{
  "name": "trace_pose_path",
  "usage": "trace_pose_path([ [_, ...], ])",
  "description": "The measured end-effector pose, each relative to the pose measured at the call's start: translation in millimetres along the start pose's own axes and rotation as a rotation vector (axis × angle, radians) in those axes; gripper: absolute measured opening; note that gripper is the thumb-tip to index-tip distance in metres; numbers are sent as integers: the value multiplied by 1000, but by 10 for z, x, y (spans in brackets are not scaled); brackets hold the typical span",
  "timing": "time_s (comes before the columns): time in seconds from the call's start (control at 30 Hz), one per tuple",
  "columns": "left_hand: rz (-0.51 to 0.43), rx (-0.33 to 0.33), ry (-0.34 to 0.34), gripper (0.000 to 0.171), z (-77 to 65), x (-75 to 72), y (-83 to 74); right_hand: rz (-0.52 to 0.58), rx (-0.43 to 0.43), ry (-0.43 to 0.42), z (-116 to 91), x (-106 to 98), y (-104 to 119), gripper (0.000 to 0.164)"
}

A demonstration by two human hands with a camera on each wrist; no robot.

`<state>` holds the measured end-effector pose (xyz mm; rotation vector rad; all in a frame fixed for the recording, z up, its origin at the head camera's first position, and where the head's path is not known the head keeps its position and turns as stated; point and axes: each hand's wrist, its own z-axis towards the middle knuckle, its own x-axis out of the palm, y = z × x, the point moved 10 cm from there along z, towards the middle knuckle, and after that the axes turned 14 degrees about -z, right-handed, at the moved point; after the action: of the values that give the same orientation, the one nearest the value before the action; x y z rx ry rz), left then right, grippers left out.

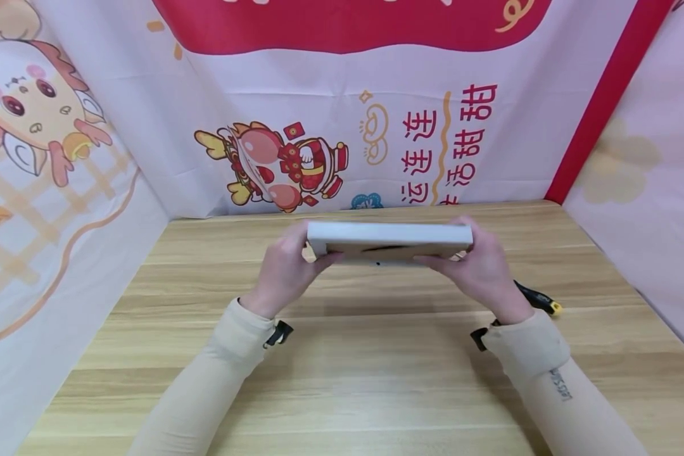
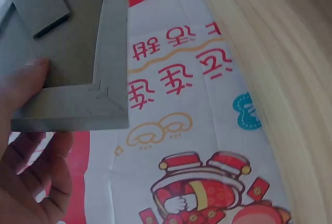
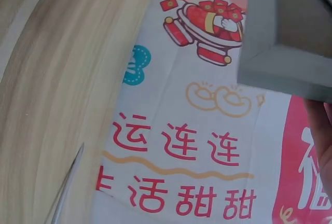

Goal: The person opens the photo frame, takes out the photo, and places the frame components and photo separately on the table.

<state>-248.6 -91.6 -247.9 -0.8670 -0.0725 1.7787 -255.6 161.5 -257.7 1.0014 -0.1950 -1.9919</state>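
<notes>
A picture frame (image 1: 390, 232) with a pale border is held up above the wooden table, tilted so that one edge faces the head camera. My left hand (image 1: 287, 266) grips its left end, thumb on the brown backing board (image 2: 72, 58) and fingers underneath. At the other end my right hand (image 1: 481, 269) grips it the same way, its thumb also on the back. A flat support flap (image 2: 41, 3) shows on the backing board in the left wrist view. The front of the frame is hidden.
On the wooden table (image 1: 376, 380) lies a screwdriver (image 1: 538, 299) with a black and yellow handle, partly behind my right wrist. Its metal shaft (image 3: 67, 182) shows in the right wrist view. Printed cloth (image 1: 319, 82) hangs behind the table and along both sides.
</notes>
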Motion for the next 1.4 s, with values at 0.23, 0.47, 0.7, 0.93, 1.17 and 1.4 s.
trace_pose_path([
  [0.23,20,137,-44,43,6,-132,-137,57,-355,-45,-53,-65,425,18],
  [0.47,-38,165,-69,40,30,-217,-175,-82,-547,-159,-142,-200,777,34],
  [0.7,-94,-16,-86,38,76,-271,-11,-141,-680,-233,-229,-261,1015,29],
  [0.93,-612,-639,-14,45,-72,-134,515,-179,-697,-248,-263,-225,1023,24],
  [1.17,-1019,-966,160,53,-272,275,497,-220,-686,-251,-279,-112,894,23],
  [1.4,-1090,-946,93,50,-280,303,513,-271,-602,-210,-209,-6,691,23],
])
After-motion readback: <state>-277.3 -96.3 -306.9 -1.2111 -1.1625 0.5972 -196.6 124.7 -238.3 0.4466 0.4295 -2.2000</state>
